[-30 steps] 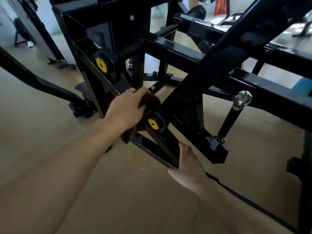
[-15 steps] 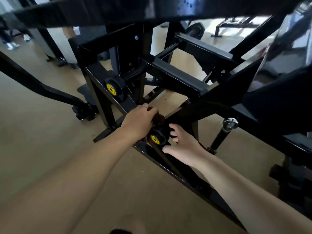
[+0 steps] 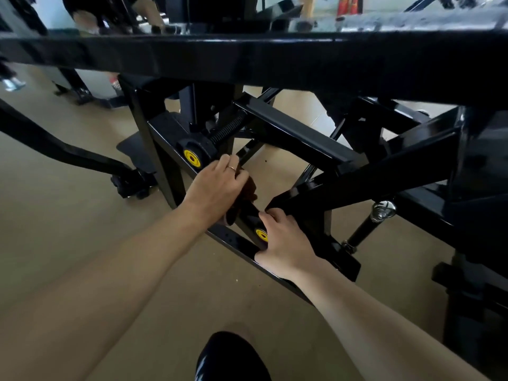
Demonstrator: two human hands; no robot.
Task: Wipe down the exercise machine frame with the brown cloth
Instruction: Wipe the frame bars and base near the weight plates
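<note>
Brown cloth [image 3: 248, 192], soft and bunched, sits under the left hand [image 3: 215, 188], pressed onto a sloping bar of the exercise machine frame [image 3: 297, 133] between two yellow-centred knobs. Left fingers are curled over the cloth, clamping it to the bar; a ring shows on one finger. Only a dark fold of cloth sticks out past the knuckles, plus a flap below the palm.

Right hand [image 3: 286, 243] grips the lower knob [image 3: 259, 235] and the bar beside it, fingers wrapped round, thumb low on the rail. Looks like a bracing hold, nothing carried.

Risks, as judged from here:
- Hands are nearly touching; a wipe running down the bar would bump the right knuckles.
- Cloth could snag on the threaded rod [image 3: 228, 130] by the upper knob [image 3: 192, 158], or on the row of holes in the lower rail.
- Frame members cross at tight angles near the right fingertips; if any part pivots, a pinch is possible. Whether these joints move cannot be told.
- Heavy top beam [image 3: 247, 56] hangs close to the head; rising carelessly risks a knock.

Materials: glossy black painted square steel tube, hard edges, reflective. Knobs black, lobed, with yellow discs. Chrome eye fitting [image 3: 383, 210] on a black strut, right. Floor [image 3: 68, 229] matte tan, smooth. Shiny black shoe toe [image 3: 231, 358] at bottom edge.
</note>
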